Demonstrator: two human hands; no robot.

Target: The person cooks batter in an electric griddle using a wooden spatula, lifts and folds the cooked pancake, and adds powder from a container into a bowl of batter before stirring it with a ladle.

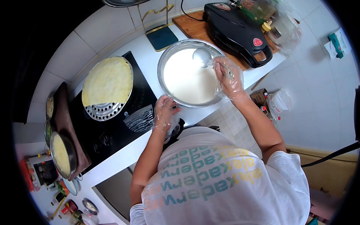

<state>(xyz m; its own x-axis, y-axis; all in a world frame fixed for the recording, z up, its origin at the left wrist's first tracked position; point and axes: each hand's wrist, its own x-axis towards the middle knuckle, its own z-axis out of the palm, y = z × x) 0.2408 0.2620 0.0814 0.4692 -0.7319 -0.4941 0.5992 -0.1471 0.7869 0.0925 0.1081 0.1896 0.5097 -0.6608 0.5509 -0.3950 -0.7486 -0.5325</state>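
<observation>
A wide metal bowl [162, 80] of smooth white batter [187, 80] stands on the counter in front of me. My right hand [228, 77], in a clear plastic glove, is closed around the handle of a ladle [202, 56]. The ladle's round head is at the batter's surface, near the far right side of the bowl. Beside the bowl's near left rim is my left hand [165, 111], also gloved, its fingers apart and slightly bent. Whether its fingertips touch the rim I cannot tell. A thin pale yellow sheet [108, 80] covers most of a perforated metal disc [107, 111] to the left.
The disc rests over a black cooktop [138, 88]. Behind the bowl, a black electric griddle [238, 32] sits on a wooden board [189, 26], next to a dark green stand [162, 37]. At far left, a deep pan [62, 155] holds something pale yellow. Bottles [264, 109] stand on the floor at right.
</observation>
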